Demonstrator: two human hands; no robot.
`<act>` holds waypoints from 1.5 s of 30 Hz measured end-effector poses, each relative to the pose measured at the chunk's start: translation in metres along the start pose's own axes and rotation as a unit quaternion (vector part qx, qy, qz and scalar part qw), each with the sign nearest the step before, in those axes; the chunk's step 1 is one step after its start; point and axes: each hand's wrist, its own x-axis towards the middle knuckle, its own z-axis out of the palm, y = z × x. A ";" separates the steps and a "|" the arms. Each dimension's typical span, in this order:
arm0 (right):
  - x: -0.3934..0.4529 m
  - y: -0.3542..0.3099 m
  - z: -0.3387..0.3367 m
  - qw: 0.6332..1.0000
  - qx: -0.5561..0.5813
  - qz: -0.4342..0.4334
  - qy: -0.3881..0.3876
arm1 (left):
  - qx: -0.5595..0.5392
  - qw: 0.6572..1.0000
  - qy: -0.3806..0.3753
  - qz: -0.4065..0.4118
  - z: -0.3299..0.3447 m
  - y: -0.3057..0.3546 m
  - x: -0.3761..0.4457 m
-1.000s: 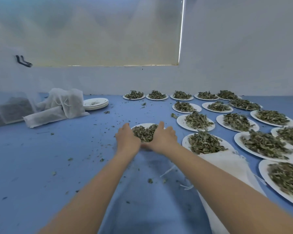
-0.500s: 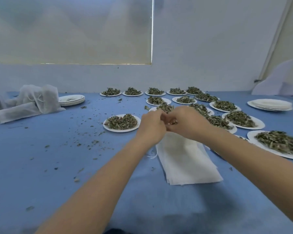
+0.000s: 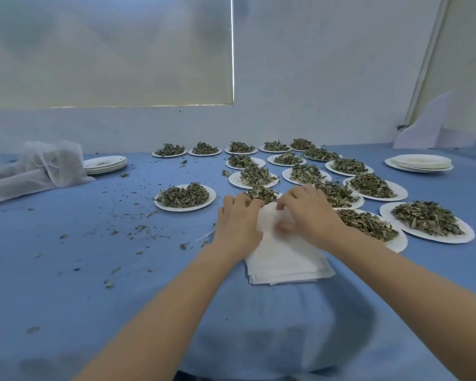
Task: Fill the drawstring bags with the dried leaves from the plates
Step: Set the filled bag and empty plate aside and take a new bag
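Blue cloth-covered table [image 3: 66, 270] by white wall [image 3: 327, 78]; both hands' grips, left [image 3: 238, 224] and right [image 3: 308, 215], pinching stacked bags [image 3: 286, 259]

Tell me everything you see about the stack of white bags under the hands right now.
The stack of white bags lies flat on the blue table cover, near the front, just before the leaf plates. It looks like thin, soft white fabric, several flat rectangular bags with edges slightly fanned at the near corner. A thin white drawstring trails out on its left. The left hand and right hand work its far, top end, fingers curled on the top bag.
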 end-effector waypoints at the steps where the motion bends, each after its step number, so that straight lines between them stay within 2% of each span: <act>1: 0.001 0.001 -0.001 1.000 0.009 -0.007 0.018 | -0.009 1.000 0.015 0.005 0.000 0.000 0.000; 4: 0.006 0.005 -0.007 0.992 0.101 0.002 0.072 | -0.087 0.991 0.093 0.028 -0.007 -0.001 0.001; 6: 0.009 0.007 -0.014 0.989 0.113 0.007 0.093 | -0.180 0.975 0.131 0.024 -0.018 0.002 0.004; 9: 0.017 0.007 -0.024 0.986 0.097 -0.016 0.138 | -0.334 0.933 0.129 -0.041 -0.039 0.005 0.011; 13: 0.033 0.001 -0.040 0.964 0.183 -0.041 0.190 | -0.420 0.893 0.127 -0.097 -0.060 -0.001 0.028; 17: 0.060 -0.017 -0.048 0.945 0.227 -0.048 0.229 | -0.399 0.891 0.176 -0.127 -0.076 -0.019 0.043; 22: 0.095 -0.043 -0.052 0.948 0.241 -0.064 0.198 | -0.359 0.894 0.222 -0.148 -0.091 -0.047 0.056; 25: 0.111 -0.057 -0.049 0.938 0.282 -0.058 0.194 | -0.344 0.898 0.230 -0.148 -0.097 -0.062 0.061; 29: 0.133 -0.071 -0.039 0.945 0.263 -0.096 0.172 | -0.299 0.918 0.229 -0.127 -0.101 -0.081 0.066; 33: 0.152 -0.084 -0.040 0.947 0.263 -0.040 0.178 | -0.261 0.935 0.217 -0.107 -0.105 -0.096 0.071; 39: 0.170 -0.091 -0.048 0.940 0.317 -0.049 0.119 | -0.255 0.935 0.228 -0.095 -0.107 -0.108 0.078; 42: 0.176 -0.095 -0.048 0.917 0.395 -0.027 0.058 | -0.262 0.933 0.226 -0.093 -0.109 -0.115 0.082; 45: 0.181 -0.096 -0.048 0.905 0.426 -0.015 -0.005 | -0.270 0.938 0.202 -0.075 -0.112 -0.120 0.087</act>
